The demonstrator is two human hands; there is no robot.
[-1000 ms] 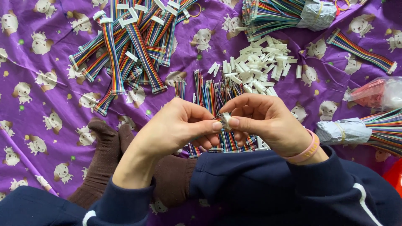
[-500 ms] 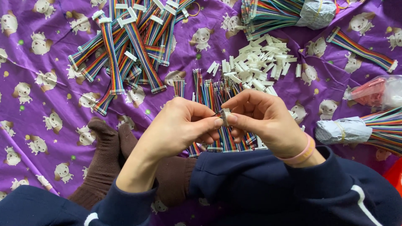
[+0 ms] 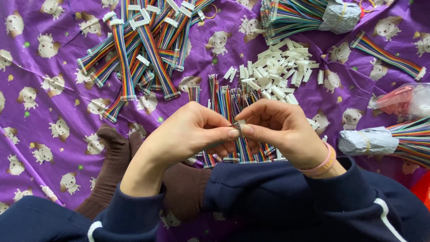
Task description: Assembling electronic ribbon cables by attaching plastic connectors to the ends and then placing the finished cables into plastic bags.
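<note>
My left hand (image 3: pixel 188 134) and my right hand (image 3: pixel 280 127) meet over my lap, fingertips pinched together on the end of a rainbow ribbon cable (image 3: pixel 244 145) and a small white connector (image 3: pixel 240 123). The connector is mostly hidden by my fingers. The cable hangs down from my fingers onto my dark blue sleeve. Under my hands lie several more loose rainbow cables (image 3: pixel 228 96).
A heap of white plastic connectors (image 3: pixel 280 74) lies beyond my hands. Finished cables with connectors (image 3: pixel 143 49) are piled at upper left. Wrapped cable bundles (image 3: pixel 309 15) (image 3: pixel 389 139) sit at top and right, beside a clear bag (image 3: pixel 401 101). A purple patterned cloth (image 3: pixel 40 98) covers everything.
My fingertips have closed more tightly around the connector and cable end, shifting slightly downward. Nothing else has moved.
</note>
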